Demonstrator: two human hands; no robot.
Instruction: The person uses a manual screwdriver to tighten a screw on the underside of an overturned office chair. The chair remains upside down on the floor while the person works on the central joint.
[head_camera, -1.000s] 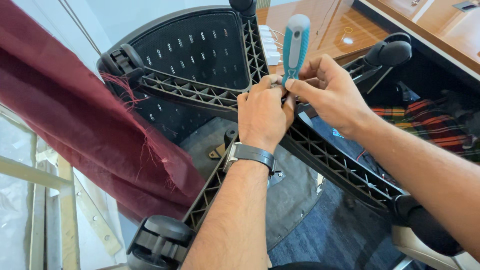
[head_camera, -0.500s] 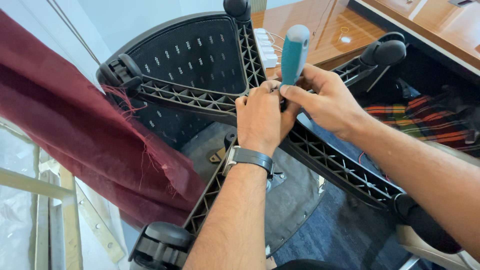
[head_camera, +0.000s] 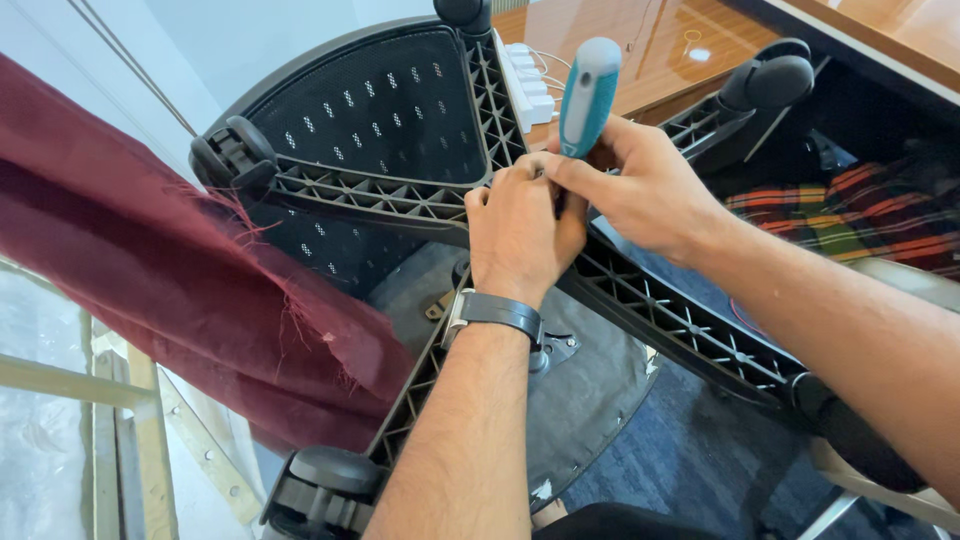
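Note:
An office chair lies upturned, its black ribbed star base (head_camera: 380, 200) facing me. My left hand (head_camera: 520, 225), with a dark watch on the wrist, grips the hub at the middle of the base. My right hand (head_camera: 640, 190) holds a screwdriver with a teal and grey handle (head_camera: 588, 95) upright over the hub. The tip is hidden behind my fingers. Black casters sit on the arm ends at the left (head_camera: 235, 155), the upper right (head_camera: 770, 80) and the bottom (head_camera: 320, 490).
A dark red cloth (head_camera: 150, 290) hangs at the left, touching one base arm. The mesh chair seat (head_camera: 370, 110) lies behind the base. A white power strip (head_camera: 525, 80) rests on the wooden floor (head_camera: 660, 40). A plaid fabric (head_camera: 850, 210) lies at right.
The screwdriver handle has shifted slightly to the right and tilted, with my right hand turning around it. My left hand stays on the hub.

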